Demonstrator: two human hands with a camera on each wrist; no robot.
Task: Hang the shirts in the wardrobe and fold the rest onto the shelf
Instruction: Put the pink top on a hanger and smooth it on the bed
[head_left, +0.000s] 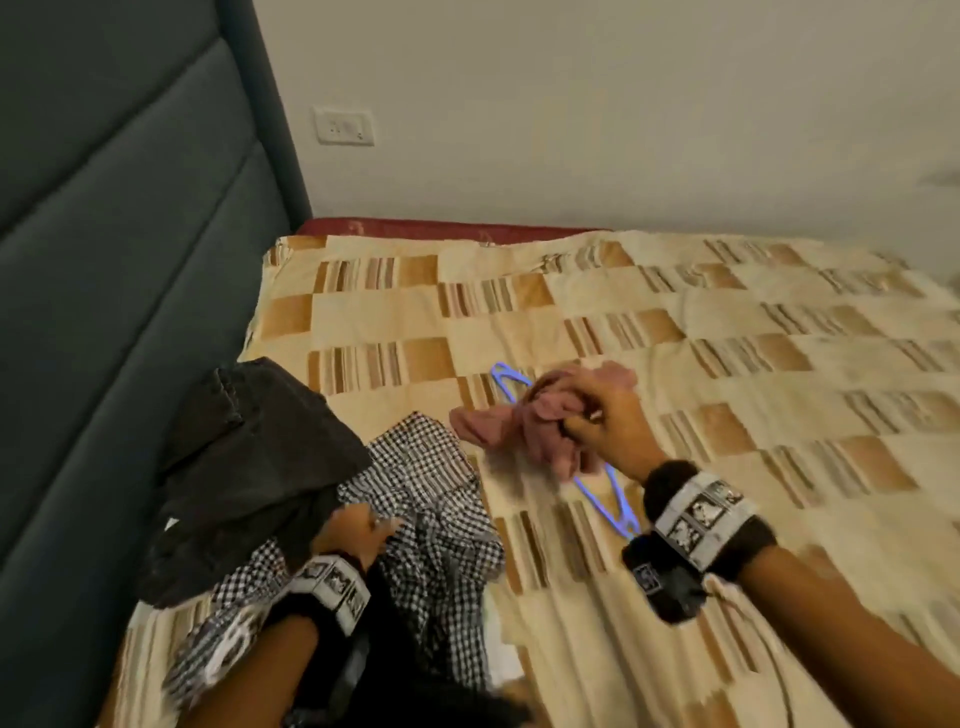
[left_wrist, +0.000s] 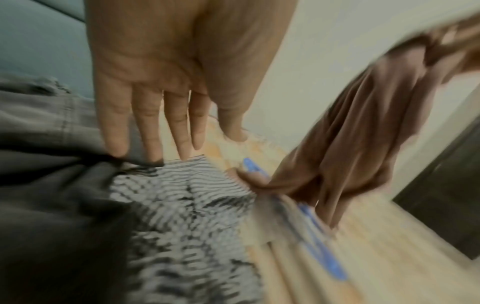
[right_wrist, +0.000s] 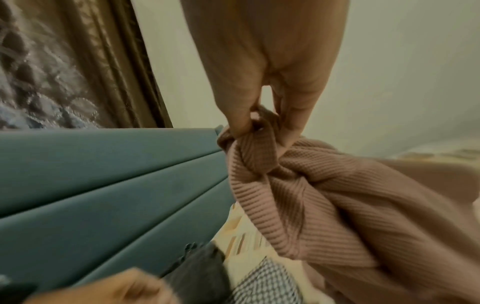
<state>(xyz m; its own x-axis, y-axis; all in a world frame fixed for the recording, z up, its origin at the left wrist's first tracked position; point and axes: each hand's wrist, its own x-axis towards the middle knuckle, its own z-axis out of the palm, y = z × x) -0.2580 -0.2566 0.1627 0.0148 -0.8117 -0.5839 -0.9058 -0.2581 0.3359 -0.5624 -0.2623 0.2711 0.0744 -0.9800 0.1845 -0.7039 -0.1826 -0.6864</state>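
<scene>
Firmly, right hand (right_wrist: 262, 115) around pink garment (right_wrist: 337, 195)

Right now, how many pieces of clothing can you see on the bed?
3: a pink ribbed garment bunched in the right hand, a checked garment under the left hand, and a dark grey one beside the headboard. More may lie hidden underneath.

From twelve to three o'clock the checked bedspread (head_left: 727, 332) lies bare ahead of me, open passage to the wall. At nine, the padded headboard (head_left: 104, 260) blocks my left. At seven, dark garment (head_left: 249, 467) and gingham shirt (head_left: 431, 499) crowd the mattress; a blue hanger (head_left: 608, 499) lies under the pink top (head_left: 540, 421).
</scene>
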